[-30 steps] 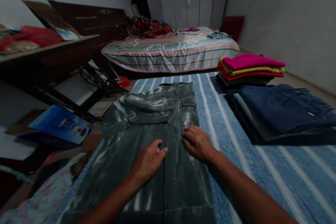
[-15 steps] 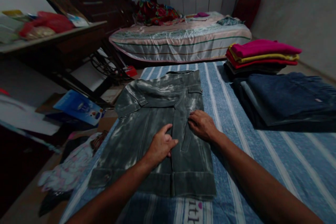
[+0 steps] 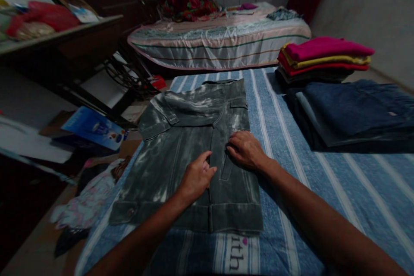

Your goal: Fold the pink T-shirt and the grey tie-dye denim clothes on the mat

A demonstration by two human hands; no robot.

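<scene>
A dark grey-green denim jacket (image 3: 190, 146) with pale faded streaks lies spread on the bed, one sleeve folded across its upper part. My left hand (image 3: 197, 174) is over the front placket; its thumb and index finger are apart and the other fingers curl in. On the right front panel, below the chest pocket, my right hand (image 3: 246, 148) has its fingers bent and closed against the cloth. Its fingertips are partly hidden, beside the slanted side pocket.
Blue striped bedding (image 3: 278, 189) lies under the jacket. To the right are folded jeans (image 3: 362, 108) and a stack of folded bright clothes (image 3: 326, 54). A desk (image 3: 106, 26) and a blue box (image 3: 93, 127) stand left. Another bed (image 3: 223, 51) is behind.
The whole view has shifted slightly upward in the picture. My right hand has slid a little left across the jacket's front. My left hand keeps nearly the same pose.
</scene>
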